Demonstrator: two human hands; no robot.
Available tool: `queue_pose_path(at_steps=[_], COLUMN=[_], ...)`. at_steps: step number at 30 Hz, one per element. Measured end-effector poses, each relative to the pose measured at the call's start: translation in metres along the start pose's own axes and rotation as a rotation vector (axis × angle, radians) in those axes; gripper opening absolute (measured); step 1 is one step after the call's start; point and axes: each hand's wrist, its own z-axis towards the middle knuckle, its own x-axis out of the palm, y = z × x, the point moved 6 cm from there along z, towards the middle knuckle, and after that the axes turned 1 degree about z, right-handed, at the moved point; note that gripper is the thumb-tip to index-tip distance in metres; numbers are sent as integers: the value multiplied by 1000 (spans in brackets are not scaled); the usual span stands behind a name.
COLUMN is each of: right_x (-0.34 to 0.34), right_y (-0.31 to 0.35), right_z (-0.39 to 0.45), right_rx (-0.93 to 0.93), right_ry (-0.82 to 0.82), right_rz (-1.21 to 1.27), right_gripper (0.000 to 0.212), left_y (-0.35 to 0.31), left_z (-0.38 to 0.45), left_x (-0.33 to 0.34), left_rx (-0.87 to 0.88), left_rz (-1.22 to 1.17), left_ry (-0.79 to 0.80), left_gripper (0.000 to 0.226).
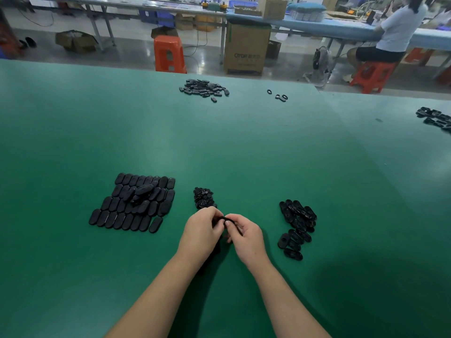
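Both my hands meet just above the green table (219, 147), near its front middle. My left hand (201, 231) and my right hand (246, 236) pinch one small black plastic part (223, 219) between their fingertips; most of it is hidden by the fingers. To the left lies a neat block of black oval shells (134, 206) in rows, with a few stacked on top. A small heap of tiny black pieces (204, 197) sits just beyond my hands. On the right lies a loose pile of black open oval frames (296, 225).
Farther back on the table lie another heap of black parts (203, 88), a few black rings (278, 95) and more parts at the right edge (435, 118). Beyond the table stand orange stools (168, 54), a cardboard box (246, 47) and a seated person (390, 35).
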Motion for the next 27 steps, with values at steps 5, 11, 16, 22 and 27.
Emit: queue_pose_path(at_steps=[5,11,16,22,27], right_x=[1,1,2,-2,-2], right_y=[0,1,1,1,4], right_z=[0,0,1,-2,-5], right_rx=[-3,6,-2,-1,0], right_ry=[-2,-14,38,-11,-3], right_rz=[-4,18,33,107,66], right_gripper=[27,20,23,11,9], left_y=[0,-4,-9,2,71], left_z=[-3,-6,-10,-11,-4], left_x=[1,-5,-12,-44,-91], left_rx=[32,160,238,268,-136], left_rz=[0,1,94,279,301], left_ry=[-24,-12,-9,-196,-390], left_gripper=[5,15,31,25,30])
